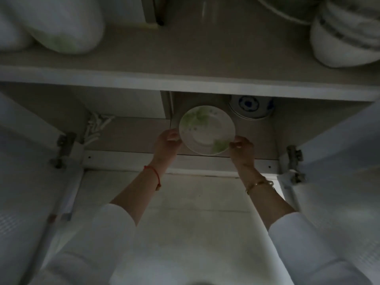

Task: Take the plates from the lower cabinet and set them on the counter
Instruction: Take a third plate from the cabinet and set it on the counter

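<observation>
Your left hand (168, 140) and right hand (241, 146) grip the plate (206, 130) inside the lower cabinet (127, 134); the counter placement remains.

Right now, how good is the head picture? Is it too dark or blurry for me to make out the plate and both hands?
Head view: dim overall, no glare. The plate with green leaf print is lit well enough, and the left hand and right hand on its rim read clearly. The bowls on the upper shelf and the sleeves at the edges are smeared. Wide-angle bending bows the shelf edge.
</observation>
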Demonstrator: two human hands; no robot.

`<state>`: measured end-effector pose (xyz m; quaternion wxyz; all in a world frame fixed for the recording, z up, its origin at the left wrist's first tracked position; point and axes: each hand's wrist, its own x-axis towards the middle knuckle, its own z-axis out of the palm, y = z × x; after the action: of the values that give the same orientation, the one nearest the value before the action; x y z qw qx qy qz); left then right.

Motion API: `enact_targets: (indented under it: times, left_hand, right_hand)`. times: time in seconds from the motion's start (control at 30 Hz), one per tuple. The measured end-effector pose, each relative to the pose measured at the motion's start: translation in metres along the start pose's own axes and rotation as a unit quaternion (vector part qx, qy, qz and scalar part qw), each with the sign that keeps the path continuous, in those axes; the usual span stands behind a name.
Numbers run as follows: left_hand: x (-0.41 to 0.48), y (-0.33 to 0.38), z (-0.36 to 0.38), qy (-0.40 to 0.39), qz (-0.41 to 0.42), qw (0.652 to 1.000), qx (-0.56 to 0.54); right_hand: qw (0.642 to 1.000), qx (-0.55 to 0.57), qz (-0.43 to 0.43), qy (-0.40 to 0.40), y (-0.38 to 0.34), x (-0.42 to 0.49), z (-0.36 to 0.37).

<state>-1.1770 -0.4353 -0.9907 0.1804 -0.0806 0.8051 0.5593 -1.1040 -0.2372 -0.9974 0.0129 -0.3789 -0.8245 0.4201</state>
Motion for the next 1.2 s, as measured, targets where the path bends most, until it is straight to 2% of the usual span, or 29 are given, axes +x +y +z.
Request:
enact_targets:
  times: [0.13,0.27,0.33,0.5,0.7,0.83,1.07,1.2]
  left_hand:
    - [0.031,-0.014,0.012,0.019,0.034,0.997,0.068]
    - [0.048,-0.014,0.021,0.005,0.074,0.981,0.18]
    - [0.052,-0.012,0.022,0.001,0.083,0.977,0.195]
    - [0.057,-0.015,0.026,0.027,0.076,0.984,0.159]
    - [0.052,-0.022,0.024,0.051,0.093,0.977,0.182]
    - [0.042,-0.024,0.02,0.052,0.098,0.979,0.168]
    - [0.024,-0.023,0.003,0.066,0.083,0.987,0.122]
    - [0.001,-0.013,-0.014,0.032,0.05,0.995,0.084]
  right_hand:
    - [0.999,-0.016,-0.03,0.02,0.012,0.031,0.013]
    - [0.999,0.01,-0.02,0.032,0.017,0.053,0.024]
    - [0.998,0.02,-0.018,0.049,0.018,0.059,0.027]
    - [0.996,0.057,-0.01,0.066,0.018,0.061,0.03]
    - [0.99,0.11,0.001,0.084,0.016,0.055,0.03]
    - [0.979,0.189,0.012,0.07,0.016,0.046,0.029]
    - [0.976,0.213,-0.006,0.048,0.012,0.026,0.024]
    - [0.973,0.23,0.008,0.026,0.005,-0.006,0.011]
